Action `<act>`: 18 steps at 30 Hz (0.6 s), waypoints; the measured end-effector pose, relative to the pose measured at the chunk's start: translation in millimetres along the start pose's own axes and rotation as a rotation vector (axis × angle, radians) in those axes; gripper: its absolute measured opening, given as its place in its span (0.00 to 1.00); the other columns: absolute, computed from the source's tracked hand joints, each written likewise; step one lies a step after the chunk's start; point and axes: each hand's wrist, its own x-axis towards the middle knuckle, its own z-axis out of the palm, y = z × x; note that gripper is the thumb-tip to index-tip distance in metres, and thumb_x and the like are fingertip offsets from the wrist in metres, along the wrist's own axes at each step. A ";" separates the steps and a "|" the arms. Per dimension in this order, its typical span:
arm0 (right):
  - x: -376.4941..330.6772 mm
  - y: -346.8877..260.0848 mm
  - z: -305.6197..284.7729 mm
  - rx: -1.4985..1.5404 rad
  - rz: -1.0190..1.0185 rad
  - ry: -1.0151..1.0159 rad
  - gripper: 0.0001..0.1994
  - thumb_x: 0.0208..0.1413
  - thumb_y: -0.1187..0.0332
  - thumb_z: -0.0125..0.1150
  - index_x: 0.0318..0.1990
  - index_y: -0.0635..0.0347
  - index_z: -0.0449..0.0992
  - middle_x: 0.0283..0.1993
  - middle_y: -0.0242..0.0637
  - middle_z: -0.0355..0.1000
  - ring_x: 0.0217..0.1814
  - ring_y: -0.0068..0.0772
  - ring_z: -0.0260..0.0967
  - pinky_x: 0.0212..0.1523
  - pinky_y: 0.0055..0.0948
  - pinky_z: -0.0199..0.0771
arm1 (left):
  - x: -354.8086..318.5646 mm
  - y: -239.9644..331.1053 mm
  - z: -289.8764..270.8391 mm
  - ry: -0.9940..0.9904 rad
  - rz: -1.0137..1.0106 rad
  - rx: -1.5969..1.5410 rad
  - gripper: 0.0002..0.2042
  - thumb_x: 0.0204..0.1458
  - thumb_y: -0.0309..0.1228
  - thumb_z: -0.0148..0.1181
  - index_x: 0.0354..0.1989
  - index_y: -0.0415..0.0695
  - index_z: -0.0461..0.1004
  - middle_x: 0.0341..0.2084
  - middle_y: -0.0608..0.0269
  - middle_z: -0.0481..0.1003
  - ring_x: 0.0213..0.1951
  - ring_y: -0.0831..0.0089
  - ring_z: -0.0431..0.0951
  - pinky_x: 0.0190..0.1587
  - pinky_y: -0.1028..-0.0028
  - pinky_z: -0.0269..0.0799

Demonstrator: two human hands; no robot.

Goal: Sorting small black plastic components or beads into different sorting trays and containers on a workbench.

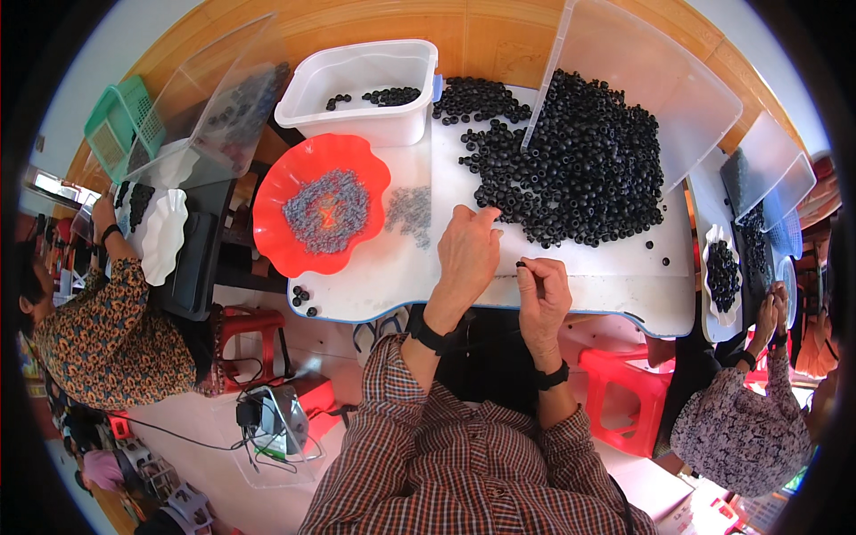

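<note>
Pinching it is, R side: your R hand (544, 299) has one small black pc (521, 264) betw. thumb & index tip, held over the front strip of the white table (624, 287), near the edge & apart from the heap. Your L hand (465, 254) hovers just beside, back of hand up, index out toward the near L side of the black heap (588, 169), other fingers curled. Can't tell if those L fingers grip anything, b/c the hand itself hides the tips. And what a heap, spreading L from under the tilted clear bin (682, 102)!

Step in hand, by the look of it: working a single pc, one at a time, R holding & L poised close. Next move prob. calls for a steady R pinch & your L fingertips brought in to meet that pc; it's tiny, so a loose grip could drop it.

Over to your L: red bowl (270, 227) w/ wavy rim, small grey bits (325, 214) inside, more grey bits strewn on the tabletop betw. bowl & heap. Behind it, the white tub (379, 130), a few black pcs in the bottom. Few loose pcs (303, 295) at the front L corner, well apart from both hands.
</note>
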 end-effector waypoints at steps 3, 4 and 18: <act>0.0 0.3 0.0 0.001 0.000 0.001 0.06 0.55 0.78 0.63 0.40 0.65 0.77 0.38 0.36 0.70 0.32 0.21 0.67 0.33 0.20 0.69 | -0.5 -2.9 1.1 -0.010 -0.042 -0.031 0.12 0.49 0.27 0.63 0.44 0.44 0.77 0.33 0.53 0.71 0.28 0.57 0.75 0.32 0.62 0.71; -0.1 0.6 0.0 0.001 0.001 0.002 0.06 0.55 0.78 0.63 0.40 0.65 0.77 0.38 0.36 0.70 0.32 0.21 0.67 0.33 0.20 0.69 | -0.5 -3.6 1.7 -0.011 -0.042 -0.030 0.12 0.49 0.27 0.63 0.44 0.44 0.77 0.33 0.53 0.71 0.28 0.57 0.75 0.32 0.62 0.71; 0.6 -0.3 0.0 -0.011 -0.016 -0.007 0.06 0.54 0.78 0.64 0.39 0.65 0.77 0.38 0.36 0.70 0.31 0.20 0.66 0.31 0.19 0.68 | -0.8 -0.7 7.9 0.006 0.013 0.052 0.10 0.48 0.28 0.65 0.38 0.42 0.75 0.33 0.54 0.71 0.28 0.57 0.75 0.32 0.62 0.71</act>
